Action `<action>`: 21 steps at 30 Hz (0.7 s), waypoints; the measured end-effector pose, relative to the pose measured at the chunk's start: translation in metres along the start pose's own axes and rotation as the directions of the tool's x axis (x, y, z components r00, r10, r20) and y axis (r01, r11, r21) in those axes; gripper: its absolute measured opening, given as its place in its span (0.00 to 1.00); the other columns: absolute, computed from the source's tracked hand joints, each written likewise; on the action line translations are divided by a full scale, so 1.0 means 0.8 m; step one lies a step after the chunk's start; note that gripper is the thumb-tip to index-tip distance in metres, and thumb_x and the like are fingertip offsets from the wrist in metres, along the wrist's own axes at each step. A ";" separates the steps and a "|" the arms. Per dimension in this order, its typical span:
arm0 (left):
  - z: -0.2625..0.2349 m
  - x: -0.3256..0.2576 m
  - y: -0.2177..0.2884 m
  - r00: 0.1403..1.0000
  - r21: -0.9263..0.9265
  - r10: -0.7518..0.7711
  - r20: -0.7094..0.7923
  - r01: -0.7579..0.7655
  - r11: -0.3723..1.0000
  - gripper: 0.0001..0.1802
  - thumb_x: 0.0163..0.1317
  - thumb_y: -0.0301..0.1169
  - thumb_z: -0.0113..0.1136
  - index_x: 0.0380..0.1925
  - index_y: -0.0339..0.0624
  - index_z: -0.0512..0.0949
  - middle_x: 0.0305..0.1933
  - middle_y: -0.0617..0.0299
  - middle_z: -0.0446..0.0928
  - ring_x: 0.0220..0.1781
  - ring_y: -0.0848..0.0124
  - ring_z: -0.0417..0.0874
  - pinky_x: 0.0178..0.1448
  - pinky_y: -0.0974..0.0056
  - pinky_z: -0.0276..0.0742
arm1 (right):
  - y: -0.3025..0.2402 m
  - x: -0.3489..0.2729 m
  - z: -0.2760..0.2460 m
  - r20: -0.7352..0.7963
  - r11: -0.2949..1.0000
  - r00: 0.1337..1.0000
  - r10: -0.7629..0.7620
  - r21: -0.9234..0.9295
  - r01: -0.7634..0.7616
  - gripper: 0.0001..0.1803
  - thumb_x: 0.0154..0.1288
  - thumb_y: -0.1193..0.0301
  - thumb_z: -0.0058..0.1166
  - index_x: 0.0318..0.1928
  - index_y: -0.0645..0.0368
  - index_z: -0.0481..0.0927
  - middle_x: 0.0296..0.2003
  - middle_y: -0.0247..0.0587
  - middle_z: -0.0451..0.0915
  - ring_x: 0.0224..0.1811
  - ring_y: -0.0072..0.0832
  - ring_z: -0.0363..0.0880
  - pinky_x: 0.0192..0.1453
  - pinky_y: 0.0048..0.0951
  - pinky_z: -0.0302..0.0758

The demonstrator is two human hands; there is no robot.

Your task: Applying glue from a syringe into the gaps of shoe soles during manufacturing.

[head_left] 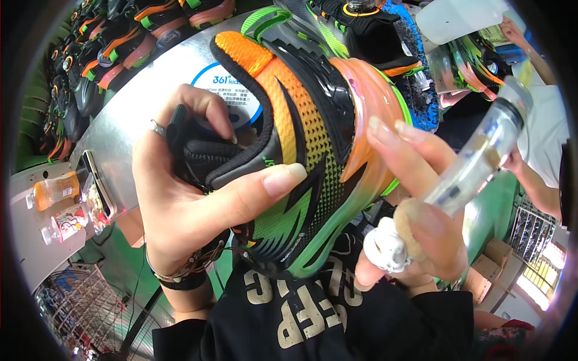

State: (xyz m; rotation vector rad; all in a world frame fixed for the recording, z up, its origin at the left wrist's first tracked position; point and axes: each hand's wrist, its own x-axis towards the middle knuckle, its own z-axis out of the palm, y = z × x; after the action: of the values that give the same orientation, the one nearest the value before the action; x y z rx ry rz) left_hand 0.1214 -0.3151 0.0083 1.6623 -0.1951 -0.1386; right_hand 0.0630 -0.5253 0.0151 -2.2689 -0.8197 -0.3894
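— Where's the sneaker [307, 150]?

— Up off the table, in your left hand [192, 198]: fingers curled inside the collar, thumb pressed on the side. It looks light, with soft mesh and a stiff sole, so the padded collar is a good hold.

— And my right hand [415, 222]?

— Closed around a clear tube-shaped applicator [475, 156], with a white wad [385, 246] under your fingers and your fingertips touching the glossy heel, which is probably slippery.

Round blue-white label [224, 90] behind shoe [313, 138].
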 end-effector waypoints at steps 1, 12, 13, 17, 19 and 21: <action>0.000 0.000 0.002 1.000 -0.003 0.002 -0.001 -0.002 1.000 0.25 0.40 0.37 0.70 0.33 0.40 0.66 0.32 0.67 0.68 0.33 0.80 0.67 0.39 0.76 0.62 | -0.005 0.004 -0.004 0.013 0.993 0.999 0.050 -0.108 -0.048 0.38 0.60 0.50 0.57 0.62 0.52 0.54 0.52 0.70 0.73 0.58 0.53 0.72 0.56 0.43 0.75; -0.004 -0.006 0.010 0.999 0.114 -0.047 0.010 0.046 0.992 0.25 0.38 0.34 0.72 0.31 0.41 0.66 0.31 0.68 0.65 0.33 0.79 0.66 0.39 0.76 0.61 | -0.037 -0.010 -0.001 -0.008 0.966 0.988 0.155 -0.209 -0.154 0.36 0.54 0.58 0.65 0.58 0.48 0.60 0.51 0.61 0.77 0.52 0.44 0.73 0.55 0.36 0.70; -0.001 -0.006 0.012 0.999 0.109 -0.041 0.022 0.038 0.993 0.25 0.38 0.34 0.72 0.31 0.41 0.66 0.31 0.68 0.65 0.33 0.79 0.66 0.39 0.76 0.61 | -0.012 -0.013 0.004 -0.118 0.958 0.985 -0.125 -0.272 0.089 0.38 0.56 0.57 0.63 0.62 0.54 0.58 0.47 0.61 0.79 0.46 0.42 0.75 0.52 0.37 0.72; 0.003 -0.003 0.008 1.000 0.025 -0.003 -0.004 0.003 1.000 0.25 0.37 0.34 0.72 0.32 0.41 0.66 0.31 0.68 0.66 0.34 0.79 0.67 0.40 0.76 0.63 | 0.003 -0.010 0.010 -0.390 0.957 0.876 -0.282 -0.182 0.227 0.40 0.69 0.40 0.34 0.65 0.61 0.53 0.28 0.43 0.75 0.29 0.32 0.76 0.36 0.34 0.77; 0.002 -0.002 0.007 0.999 0.023 0.034 0.001 -0.034 0.999 0.26 0.37 0.34 0.72 0.32 0.40 0.66 0.31 0.68 0.66 0.34 0.79 0.67 0.40 0.76 0.63 | 0.005 -0.015 -0.009 -0.342 0.962 0.900 -0.269 -0.148 0.231 0.39 0.69 0.40 0.29 0.65 0.61 0.53 0.30 0.46 0.75 0.31 0.34 0.76 0.36 0.38 0.76; 0.001 -0.001 0.007 0.997 0.008 0.070 0.021 -0.070 0.997 0.26 0.37 0.34 0.72 0.32 0.40 0.65 0.32 0.67 0.67 0.34 0.79 0.68 0.41 0.75 0.64 | 0.008 -0.016 -0.013 -0.292 0.966 0.922 -0.256 -0.110 0.233 0.39 0.70 0.40 0.24 0.66 0.61 0.53 0.32 0.48 0.75 0.32 0.35 0.75 0.37 0.42 0.76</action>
State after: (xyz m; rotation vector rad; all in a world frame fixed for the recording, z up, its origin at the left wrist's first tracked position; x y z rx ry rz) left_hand 0.1202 -0.3163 0.0141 1.6609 -0.2695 -0.1019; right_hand 0.0572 -0.5416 0.0132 -2.1027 -0.9395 -0.8750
